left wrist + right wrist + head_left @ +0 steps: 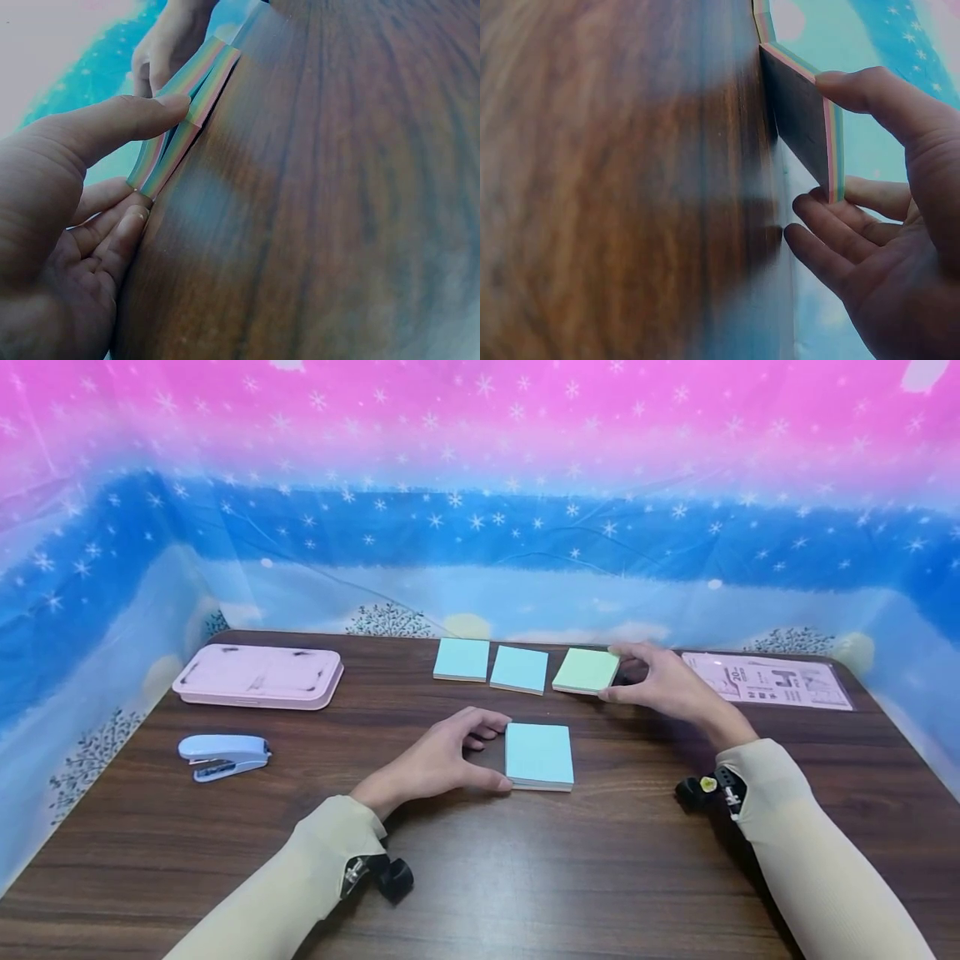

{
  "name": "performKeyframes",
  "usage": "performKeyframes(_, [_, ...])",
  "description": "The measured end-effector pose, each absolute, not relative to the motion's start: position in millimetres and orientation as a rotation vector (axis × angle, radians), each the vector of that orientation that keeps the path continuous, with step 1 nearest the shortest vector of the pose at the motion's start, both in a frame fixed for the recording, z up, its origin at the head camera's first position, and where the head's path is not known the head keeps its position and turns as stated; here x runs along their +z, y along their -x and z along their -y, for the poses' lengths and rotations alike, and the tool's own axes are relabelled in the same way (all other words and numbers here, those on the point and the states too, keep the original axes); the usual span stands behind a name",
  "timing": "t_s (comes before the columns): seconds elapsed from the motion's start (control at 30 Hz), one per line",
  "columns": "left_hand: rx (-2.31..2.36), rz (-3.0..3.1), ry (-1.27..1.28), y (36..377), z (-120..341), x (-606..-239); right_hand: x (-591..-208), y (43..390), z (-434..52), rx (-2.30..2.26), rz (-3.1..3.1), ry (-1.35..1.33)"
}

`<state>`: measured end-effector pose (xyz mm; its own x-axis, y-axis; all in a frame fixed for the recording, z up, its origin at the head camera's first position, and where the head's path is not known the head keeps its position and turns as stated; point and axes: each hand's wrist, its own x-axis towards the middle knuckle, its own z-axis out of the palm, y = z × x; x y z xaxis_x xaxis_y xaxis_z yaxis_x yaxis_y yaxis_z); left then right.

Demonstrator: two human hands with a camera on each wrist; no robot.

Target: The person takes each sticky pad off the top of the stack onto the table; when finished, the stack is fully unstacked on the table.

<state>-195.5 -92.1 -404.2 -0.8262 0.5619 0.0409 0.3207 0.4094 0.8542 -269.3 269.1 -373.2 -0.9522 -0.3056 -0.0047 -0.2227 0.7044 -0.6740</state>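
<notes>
My left hand (pixel 442 758) pinches a blue-topped sticky note pad (pixel 538 753) at its left side, thumb at the near corner and fingers at the far one. The left wrist view shows two sticky note pads (pixel 180 154) stacked there, with striped edges and a narrow gap between them. Further back, my right hand (pixel 663 683) holds a green-topped sticky note pad (pixel 587 670) by its right side between thumb and fingers. In the right wrist view this pad (pixel 802 120) is tilted up off the table, its dark underside showing.
Two more blue-topped sticky note pads (pixel 461 659) (pixel 519 669) lie left of the green one. A pink case (pixel 258 677) and a light blue stapler (pixel 225 756) are on the left. A flat pink printed packet (pixel 772 681) lies at the back right, before a snowflake-patterned cloth (pixel 480 527).
</notes>
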Motion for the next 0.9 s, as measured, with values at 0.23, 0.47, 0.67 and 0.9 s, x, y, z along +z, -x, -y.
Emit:
performKeyframes(0.23, [1.372, -2.419, -0.768, 196.0, 91.9, -403.7, -376.9, 272.1, -269.5, -1.089, -2.752, 0.455])
performKeyframes(0.47, [1.376, -2.42, -0.754, 194.9, 91.9, -402.0, -377.7, 272.9, -270.0, -1.014, -2.749, 0.493])
performKeyframes(0.67, [1.362, -2.422, -0.76, 194.1, 91.8, -401.9, -378.1, 271.1, -268.4, -0.977, -2.749, 0.534])
performKeyframes(0.9, [1.367, -2.421, -0.768, 194.7, 91.6, -402.5, -376.8, 270.5, -268.2, -0.972, -2.751, 0.535])
